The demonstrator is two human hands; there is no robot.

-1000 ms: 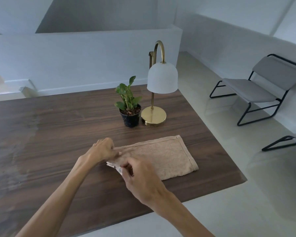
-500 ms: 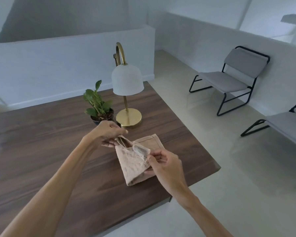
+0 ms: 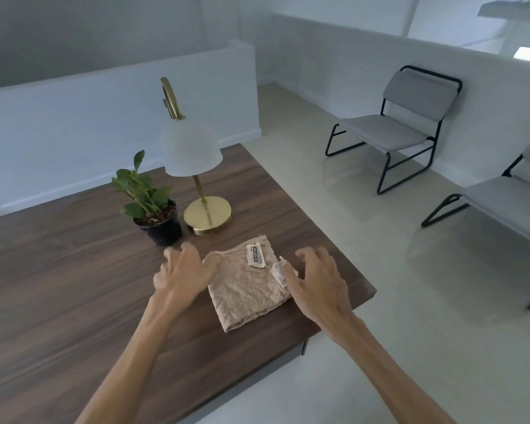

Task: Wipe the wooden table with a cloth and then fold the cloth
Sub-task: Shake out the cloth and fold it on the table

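Note:
A beige cloth [image 3: 247, 289] lies folded into a small rectangle on the dark wooden table [image 3: 58, 286], near the table's right corner. Two white care labels show on its top side. My left hand [image 3: 184, 270] hovers at the cloth's left edge with its fingers spread and loose, holding nothing. My right hand [image 3: 317, 280] is at the cloth's right edge, fingers spread; it covers that edge and one label, and I cannot tell whether it touches the cloth.
A small potted plant [image 3: 153, 206] in a black pot and a brass lamp [image 3: 196, 179] with a white shade stand just behind the cloth. The table's right edge and corner lie close to my right hand. Grey chairs [image 3: 401, 123] stand on the pale floor to the right.
Both hands had pinched the cloth's left end and carried it over to the right, folding it in half. Now they have let go and the folded cloth lies flat.

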